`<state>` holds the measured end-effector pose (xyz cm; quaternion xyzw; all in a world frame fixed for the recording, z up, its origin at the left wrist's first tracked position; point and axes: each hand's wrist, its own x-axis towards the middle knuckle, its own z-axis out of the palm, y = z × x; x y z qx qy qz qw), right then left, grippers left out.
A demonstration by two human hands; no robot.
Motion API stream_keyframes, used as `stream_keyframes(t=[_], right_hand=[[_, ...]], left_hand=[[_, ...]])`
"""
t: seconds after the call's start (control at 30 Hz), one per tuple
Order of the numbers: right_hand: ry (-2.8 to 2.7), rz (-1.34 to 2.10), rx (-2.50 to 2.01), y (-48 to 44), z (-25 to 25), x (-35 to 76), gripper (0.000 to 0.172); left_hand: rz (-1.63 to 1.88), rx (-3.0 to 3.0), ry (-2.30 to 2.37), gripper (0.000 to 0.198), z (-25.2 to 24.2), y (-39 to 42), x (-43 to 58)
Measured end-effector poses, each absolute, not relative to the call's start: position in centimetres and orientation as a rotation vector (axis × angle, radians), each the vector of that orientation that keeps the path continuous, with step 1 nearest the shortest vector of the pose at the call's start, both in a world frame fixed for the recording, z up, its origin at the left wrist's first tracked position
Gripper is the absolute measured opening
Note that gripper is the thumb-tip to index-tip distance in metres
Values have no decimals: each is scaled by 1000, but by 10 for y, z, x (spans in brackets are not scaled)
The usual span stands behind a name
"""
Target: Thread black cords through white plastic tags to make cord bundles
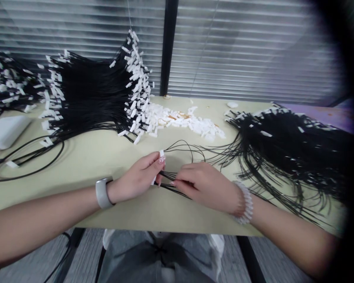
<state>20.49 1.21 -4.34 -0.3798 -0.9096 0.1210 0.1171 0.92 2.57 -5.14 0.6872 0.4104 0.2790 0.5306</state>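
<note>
My left hand (140,175) is closed on several thin black cables, with a white connector (161,153) showing at the thumb and another white piece below the fingers. My right hand (200,184) pinches the black cables (168,175) a short way to the right, thumb and fingers pressed together. From there thin cables run right toward a large black cable bundle (292,145). Behind my hands lies a pile of small white plastic pieces (188,122). What sits deep inside each hand is hidden.
A tall stack of black cables (97,90) with white-tipped ends stands at the back left. More such cables (8,82) lie at the far left, near a white box-shaped device (10,129) and a looped black cord (61,153). Window blinds (253,51) rise behind the table (115,214).
</note>
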Motion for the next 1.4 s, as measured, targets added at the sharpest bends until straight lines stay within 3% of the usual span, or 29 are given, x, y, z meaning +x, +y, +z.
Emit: stream_keyframes(t=[0.2,0.4,0.9,1.07,1.2,1.4], right_hand=[[-2657,270,-1164,11,-44,204,32],[-2511,227,-1111,8,-42,206,16],[-2475,560,-1091,10,-38,207,39],[-2533,339,-1108,10,-36,210,32],[-2548,-65,-1189,17,-33,222,21],[-1992,-328,-1271,37,-22,262,12]], left_hand=[[660,1662,998,32,-50,26,9],[664,1656,964,32,-51,26,8],[653,1595,933,31,-53,26,10],[646,1603,941,30,-51,24,10],[639,1582,949,30,-49,24,11],[664,1546,919,31,-52,25,11]])
